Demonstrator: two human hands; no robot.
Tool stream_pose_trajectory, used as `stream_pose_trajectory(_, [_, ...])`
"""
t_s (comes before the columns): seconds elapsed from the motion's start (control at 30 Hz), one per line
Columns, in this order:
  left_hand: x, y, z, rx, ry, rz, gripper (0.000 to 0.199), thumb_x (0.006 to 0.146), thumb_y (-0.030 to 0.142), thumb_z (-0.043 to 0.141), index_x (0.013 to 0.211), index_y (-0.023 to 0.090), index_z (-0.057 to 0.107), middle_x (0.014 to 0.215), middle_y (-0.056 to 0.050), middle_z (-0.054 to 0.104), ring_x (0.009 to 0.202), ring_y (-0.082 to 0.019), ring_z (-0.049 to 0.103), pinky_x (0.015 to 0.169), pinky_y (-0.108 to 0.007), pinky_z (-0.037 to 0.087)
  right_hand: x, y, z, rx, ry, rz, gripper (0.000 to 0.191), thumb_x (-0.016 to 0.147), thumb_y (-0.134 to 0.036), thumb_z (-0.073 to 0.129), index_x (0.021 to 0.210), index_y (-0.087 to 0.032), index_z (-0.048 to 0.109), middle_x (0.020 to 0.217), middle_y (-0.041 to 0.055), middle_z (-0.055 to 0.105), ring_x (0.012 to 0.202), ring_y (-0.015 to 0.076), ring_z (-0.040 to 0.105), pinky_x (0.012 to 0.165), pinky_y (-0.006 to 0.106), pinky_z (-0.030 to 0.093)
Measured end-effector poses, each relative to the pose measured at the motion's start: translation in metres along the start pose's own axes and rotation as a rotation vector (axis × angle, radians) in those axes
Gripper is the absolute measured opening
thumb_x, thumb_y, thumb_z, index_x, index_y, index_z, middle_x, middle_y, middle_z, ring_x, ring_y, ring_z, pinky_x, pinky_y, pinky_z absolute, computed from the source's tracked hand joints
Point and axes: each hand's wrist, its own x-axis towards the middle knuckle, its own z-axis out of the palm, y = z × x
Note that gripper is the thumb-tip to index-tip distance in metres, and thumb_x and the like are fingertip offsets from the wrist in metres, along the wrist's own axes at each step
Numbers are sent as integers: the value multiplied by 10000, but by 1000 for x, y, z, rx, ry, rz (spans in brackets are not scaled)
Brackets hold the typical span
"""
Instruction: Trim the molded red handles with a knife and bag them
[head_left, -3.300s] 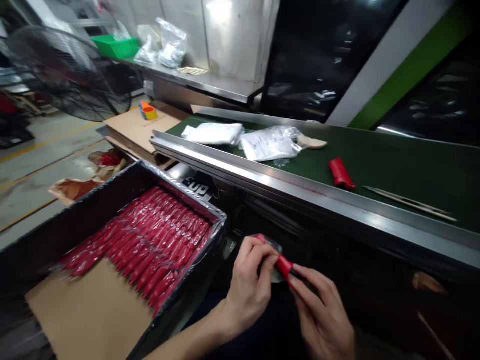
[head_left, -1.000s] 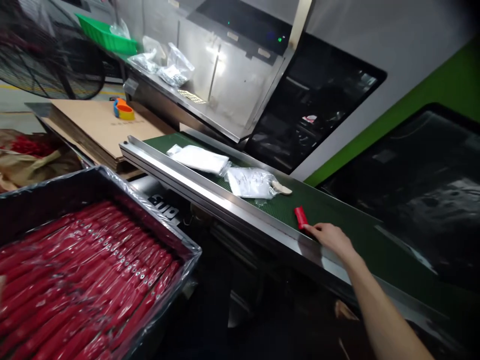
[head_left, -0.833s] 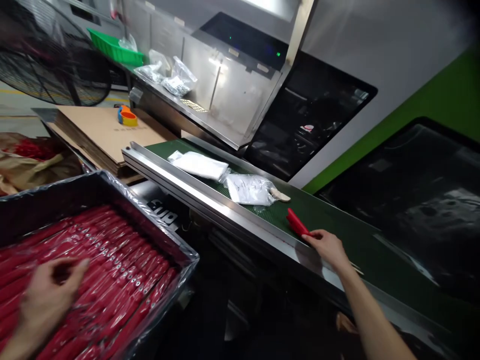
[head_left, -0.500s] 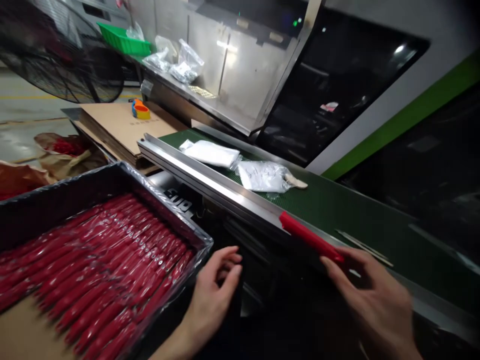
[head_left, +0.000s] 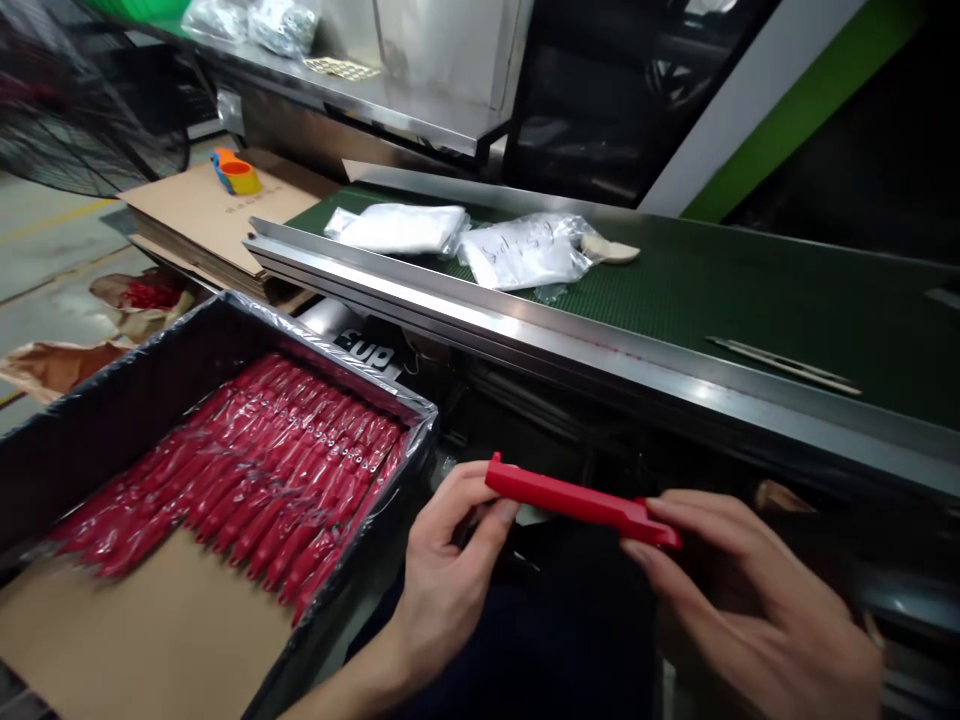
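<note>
A long red plastic part (head_left: pixel 574 499) spans the space between my two hands, in front of the conveyor's metal edge. Its left end is pinched by my left hand (head_left: pixel 457 560), thumb below and fingers behind. My right hand (head_left: pixel 742 590) grips the other end between thumb and fingers. To the left, a box lined with dark plastic (head_left: pixel 330 345) holds rows of red pieces in clear wrapping (head_left: pixel 300 450), with bare cardboard (head_left: pixel 165 620) beside them.
The green conveyor belt (head_left: pixel 675 300) carries white bagged packets (head_left: pixel 525 250), a wooden-looking piece (head_left: pixel 611 250) and thin sticks (head_left: pixel 784 365). Stacked cardboard (head_left: pixel 202 215) bears an orange and blue tape dispenser (head_left: pixel 236 173). Paper bags (head_left: pixel 64 368) stand at far left.
The red part has come down and left from the conveyor's edge in my right hand. My left hand has closed on its other end. The view has tilted downward.
</note>
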Motion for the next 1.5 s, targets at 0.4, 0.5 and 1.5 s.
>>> stream_pose_trajectory(0.4, [3, 4, 18, -77, -38, -93, 97, 902, 291, 611, 956, 224, 656, 833, 3, 690, 718, -120, 652, 701, -214, 540, -12, 14, -4, 48, -106, 62, 343, 872, -262, 650, 1206, -263, 575, 1121, 30, 574, 980, 124, 596, 815, 210, 515])
stream_pose_trajectory(0.5, [3, 5, 20, -80, -54, -107, 100, 898, 290, 618, 956, 220, 659, 810, 9, 680, 726, -115, 653, 693, -195, 538, -12, 13, -4, 26, -175, -11, 478, 871, -307, 648, 1323, -269, 499, 1251, 59, 498, 1111, 153, 546, 900, 250, 505])
stream_pose_trajectory(1.5, [19, -6, 36, -332, 16, -481, 293, 904, 428, 553, 789, 183, 440, 688, 27, 509, 579, -101, 529, 513, -203, 465, -16, 25, 31, 43, -197, 74, 402, 865, -384, 661, 1225, -244, 550, 1105, 30, 665, 938, 152, 648, 808, 259, 528])
